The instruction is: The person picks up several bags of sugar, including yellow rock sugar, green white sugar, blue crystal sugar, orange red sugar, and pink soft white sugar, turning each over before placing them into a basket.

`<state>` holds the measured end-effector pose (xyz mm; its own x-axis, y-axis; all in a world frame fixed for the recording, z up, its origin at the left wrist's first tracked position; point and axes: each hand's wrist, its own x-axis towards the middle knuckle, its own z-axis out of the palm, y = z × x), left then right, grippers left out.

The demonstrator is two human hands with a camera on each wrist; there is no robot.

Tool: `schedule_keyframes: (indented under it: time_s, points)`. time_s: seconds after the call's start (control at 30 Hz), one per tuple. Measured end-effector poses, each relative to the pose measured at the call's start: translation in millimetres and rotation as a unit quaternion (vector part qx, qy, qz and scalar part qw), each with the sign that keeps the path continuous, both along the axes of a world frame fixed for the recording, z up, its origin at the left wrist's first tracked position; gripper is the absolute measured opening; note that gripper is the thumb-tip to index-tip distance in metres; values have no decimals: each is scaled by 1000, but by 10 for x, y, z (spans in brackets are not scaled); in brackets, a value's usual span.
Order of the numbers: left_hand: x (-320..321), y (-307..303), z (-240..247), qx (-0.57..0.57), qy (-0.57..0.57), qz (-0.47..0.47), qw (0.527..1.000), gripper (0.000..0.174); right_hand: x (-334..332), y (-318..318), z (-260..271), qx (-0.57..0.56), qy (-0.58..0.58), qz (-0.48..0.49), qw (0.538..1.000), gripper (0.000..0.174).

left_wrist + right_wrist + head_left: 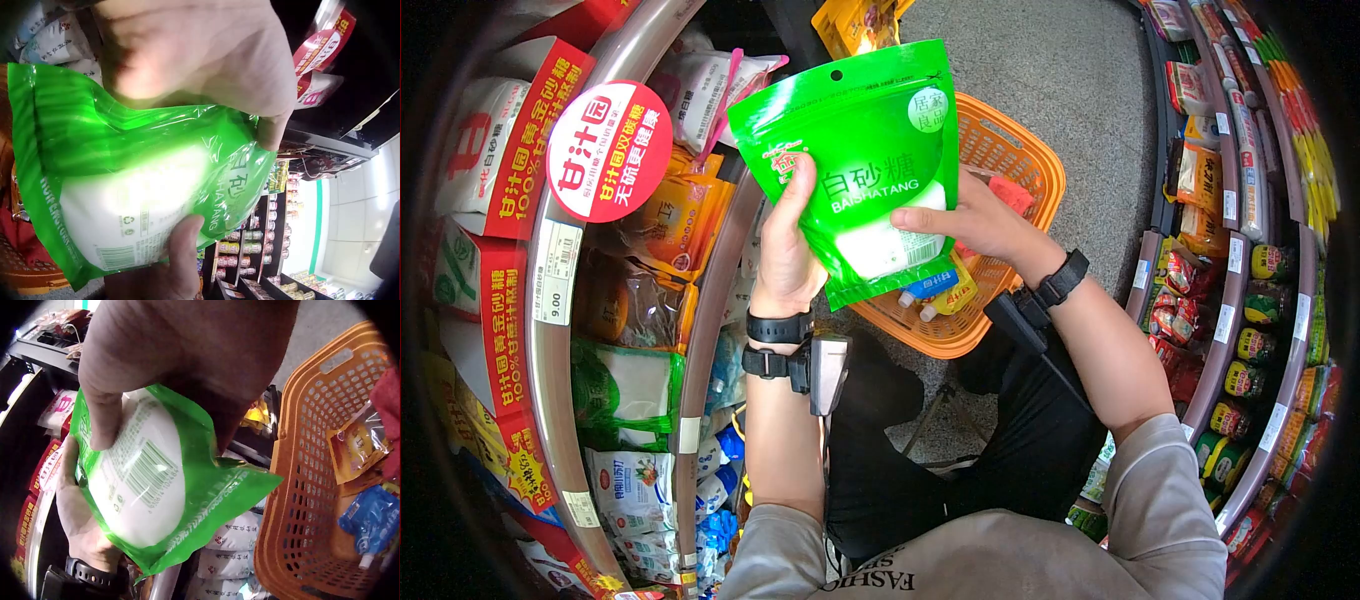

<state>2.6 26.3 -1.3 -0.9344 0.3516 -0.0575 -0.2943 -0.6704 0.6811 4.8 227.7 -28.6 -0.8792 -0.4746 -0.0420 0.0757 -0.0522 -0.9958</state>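
Note:
A green bag of white sugar (878,180) with a clear window is held up in front of the body between both hands. My left hand (785,245) grips its left edge, the thumb lying on the printed front. From the right, my right hand (990,225) holds the lower right side, its thumb pressed on the front near the barcode; its other fingers are hidden behind the bag. In the right wrist view the barcode side of the bag (150,481) faces the camera, and in the left wrist view the bag (137,187) bulges below the left palm.
An orange basket (1040,150) stands on the floor behind the bag, holding a blue spouted pouch (369,519), a yellow packet (356,444) and something red (387,400). Shelves of bagged goods (625,390) line the left; shelves with jars (1255,345) line the right.

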Motion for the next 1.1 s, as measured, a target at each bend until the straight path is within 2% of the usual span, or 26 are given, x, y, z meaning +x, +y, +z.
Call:
schedule_keyframes:
  time_s: [0.2, 0.3, 0.4, 0.43, 0.5, 0.53, 0.57, 0.63, 0.77, 0.83, 0.9, 0.97, 1.1]
  points:
    - [4, 4, 6, 3, 3, 3, 1000, 49, 3, -15, 3, 0, 8, -15, 1000, 48]
    - [-67, 9, 44, -107, 2, 98, 989, 44, 9, -63, -9, 4, 11, -65, 998, 44]
    - [-175, -281, -315, -236, -30, 205, 949, 28, -49, -77, -100, 49, 33, -172, 983, 39]
    - [-125, -238, -322, -298, -17, 207, 932, 30, -89, -67, -142, 74, 54, -191, 977, 38]
    - [-36, -151, -287, -373, 75, 62, 923, 46, -112, -63, -218, 122, 90, -232, 961, 38]
    - [30, -26, -218, -377, 51, 31, 924, 55, -106, -94, -225, 126, 109, -250, 954, 37]
    - [77, 89, -165, -380, 26, 2, 925, 65, -98, -95, -214, 168, 116, -227, 952, 40]
    - [76, 177, -238, -360, 54, 8, 932, 74, -72, -58, -152, 255, 130, -181, 941, 45]
    - [-8, 174, -255, -261, 91, 23, 961, 81, -32, -78, -207, 134, 128, -108, 977, 59]
    - [37, 156, -159, -205, 54, 25, 977, 84, -39, -111, -194, 97, 126, -75, 984, 65]
    - [81, 164, 58, -212, 54, 40, 975, 87, -43, -78, -207, 105, 188, -55, 975, 64]
    - [-38, 91, -278, -300, 163, 77, 937, 91, -34, -61, -184, 114, 166, -34, 979, 61]
    - [-77, 63, -274, -319, 237, 67, 915, 96, 0, -91, 21, 90, 163, -35, 982, 54]
